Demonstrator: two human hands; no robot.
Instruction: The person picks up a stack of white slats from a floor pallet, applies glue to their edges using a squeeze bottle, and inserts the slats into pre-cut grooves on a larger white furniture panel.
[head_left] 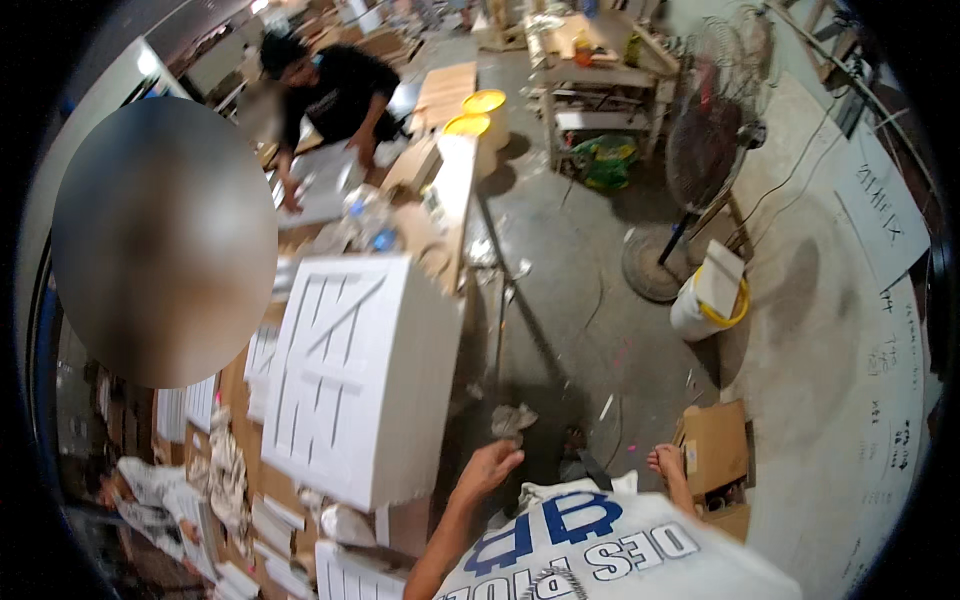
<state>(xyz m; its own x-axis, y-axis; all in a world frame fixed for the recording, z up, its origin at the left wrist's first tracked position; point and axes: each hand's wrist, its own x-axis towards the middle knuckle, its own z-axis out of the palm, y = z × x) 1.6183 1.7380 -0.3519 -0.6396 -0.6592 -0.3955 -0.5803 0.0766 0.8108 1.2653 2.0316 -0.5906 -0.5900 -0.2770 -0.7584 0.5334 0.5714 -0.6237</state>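
The person's left hand [487, 467] is raised just off the right edge of a long workbench [440, 235], fingers loosely curled and holding nothing, close to the lower right corner of a big white block. The right hand [667, 462] hangs lower over the concrete floor [590, 260], beside an open cardboard box [716, 450]; its fingers are curled, and whether it grips anything cannot be told. Both forearms rise from the bottom edge, above the person's white shirt with blue lettering [610, 550].

The workbench runs from the lower left toward the upper middle. The largest thing on it is the white block [365, 375], a thick foam-like slab with raised strips forming a lattice pattern on its top face; it sits at the bench's right edge, its side wall facing the floor. Smaller white patterned panels [262, 360] lie to its left and along the near end of the bench, among crumpled cloth. At the far end of the bench another person in a black shirt [335, 95] leans over a white panel [325, 180] with both hands on it.

On the floor to the right stands a pedestal fan [705, 150] on a round base, and near it a white bucket with a yellow rim [708, 305]. Two yellow-lidded buckets [478, 112] stand past the bench's far end. A crumpled rag [513, 418] lies on the floor just above the left hand.
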